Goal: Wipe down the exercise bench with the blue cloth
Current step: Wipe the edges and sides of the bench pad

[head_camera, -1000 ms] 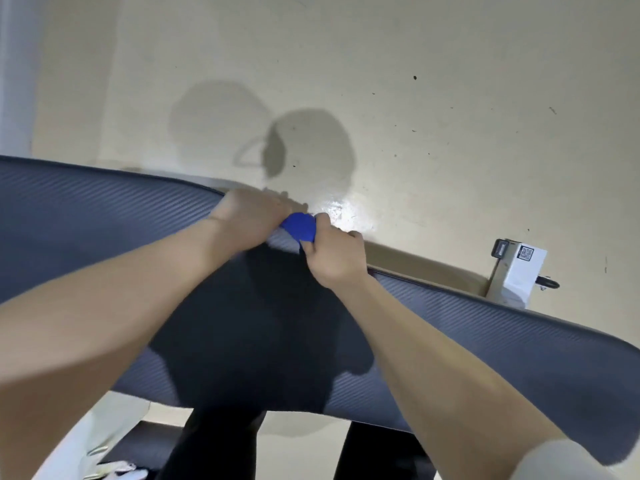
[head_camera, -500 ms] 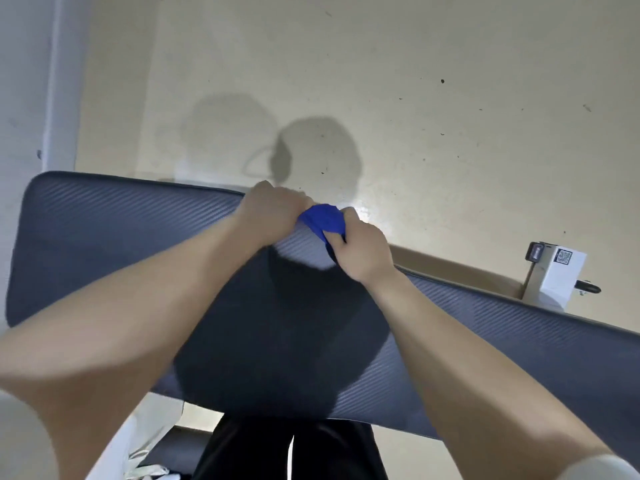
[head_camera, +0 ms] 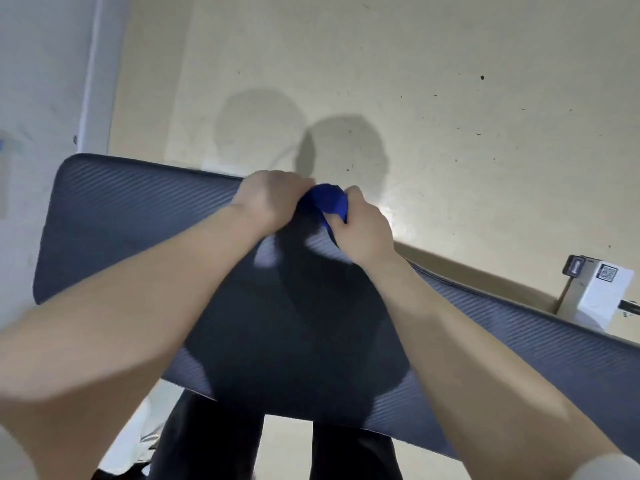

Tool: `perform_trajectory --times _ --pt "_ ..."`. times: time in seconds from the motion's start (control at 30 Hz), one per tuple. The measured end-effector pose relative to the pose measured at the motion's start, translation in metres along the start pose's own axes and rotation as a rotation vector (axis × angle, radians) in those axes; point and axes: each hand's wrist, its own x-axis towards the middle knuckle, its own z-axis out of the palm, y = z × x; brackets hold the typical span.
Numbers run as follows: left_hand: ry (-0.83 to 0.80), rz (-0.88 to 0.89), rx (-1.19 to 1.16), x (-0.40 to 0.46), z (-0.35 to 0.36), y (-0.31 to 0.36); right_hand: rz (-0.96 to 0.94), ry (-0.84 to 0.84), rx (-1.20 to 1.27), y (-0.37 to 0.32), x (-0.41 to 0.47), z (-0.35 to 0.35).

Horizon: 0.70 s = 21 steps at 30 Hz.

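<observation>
Blue cloth (head_camera: pixel 327 201) — bunched, gripped between left hand (head_camera: pixel 273 199) and right hand (head_camera: pixel 363 233), apparently being refolded for wiping — at exercise bench (head_camera: pixel 131 216) far edge.

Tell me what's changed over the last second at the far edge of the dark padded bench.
More of the bunched blue cloth shows between the left hand and right hand. Both still grip it at the dark ribbed bench pad's far edge; the white box is unmoved.
</observation>
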Motion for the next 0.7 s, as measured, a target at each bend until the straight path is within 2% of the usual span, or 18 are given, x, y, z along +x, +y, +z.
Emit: perform_trajectory --times 0.07,0.2,0.33,0.47,0.57,0.7 --pt "-0.009 -0.048 -0.041 -0.003 -0.002 -0.025 -0.050 -0.011 0.067 -0.011 0.008 0.006" --pt "0.044 0.001 -0.009 0.001 0.004 -0.029 -0.038 -0.022 0.051 -0.004 0.011 0.002" --pt "0.043 0.073 0.031 -0.005 0.010 -0.035 0.049 0.129 0.027 -0.029 0.015 0.012" --pt "0.029 -0.099 0.021 -0.024 0.013 -0.128 -0.103 0.084 -0.170 -0.109 0.051 0.058" --pt "0.060 -0.159 -0.034 -0.046 0.022 -0.193 -0.205 0.033 -0.241 -0.156 0.070 0.091" --pt "0.072 -0.031 -0.170 -0.042 0.023 -0.181 -0.156 0.036 -0.246 -0.141 0.066 0.078"
